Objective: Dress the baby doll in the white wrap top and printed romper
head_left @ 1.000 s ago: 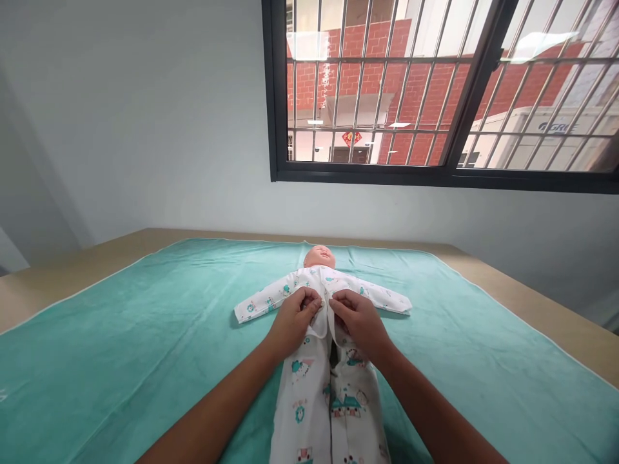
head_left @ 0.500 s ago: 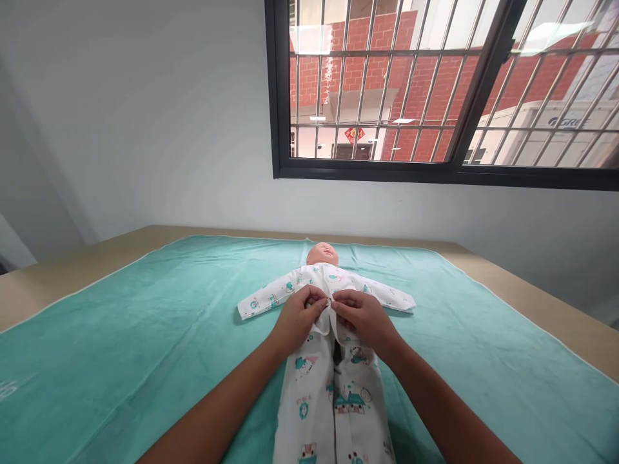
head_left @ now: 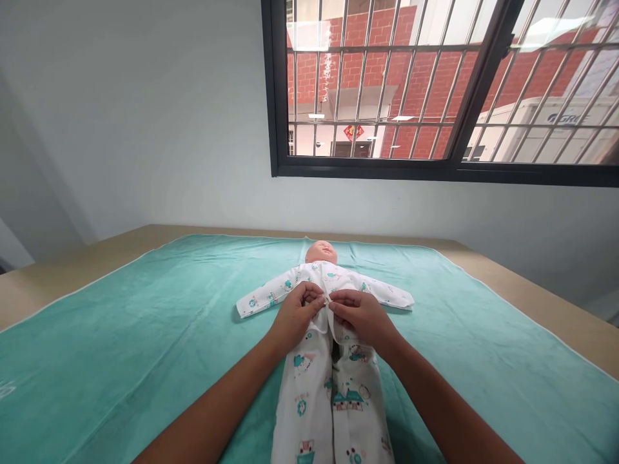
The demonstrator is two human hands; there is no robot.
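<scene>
A baby doll (head_left: 321, 251) lies on its back, its head toward the wall, dressed in a white printed baby shirt (head_left: 265, 297) and matching trousers (head_left: 302, 386). Both shirt sleeves stretch out sideways. Over the doll's belly, my left hand (head_left: 300, 316) pinches the front edge of the shirt between thumb and fingertips. Close beside it, my right hand (head_left: 360, 316) pinches the opposite front edge, the fingertips of both hands nearly touching. Any tie or fastener between them is too small to make out. Below the hands the shirt's hem hangs over the top of the trousers.
A green blanket (head_left: 145, 335) with a pale edge covers most of the wooden table (head_left: 527, 293) under the doll. Behind the table rises a white wall (head_left: 203, 161) with a dark-framed, barred window (head_left: 367, 169).
Both hands stay at the shirt front with only tiny finger movements. The whole view has shifted slightly; the doll lies as before.
</scene>
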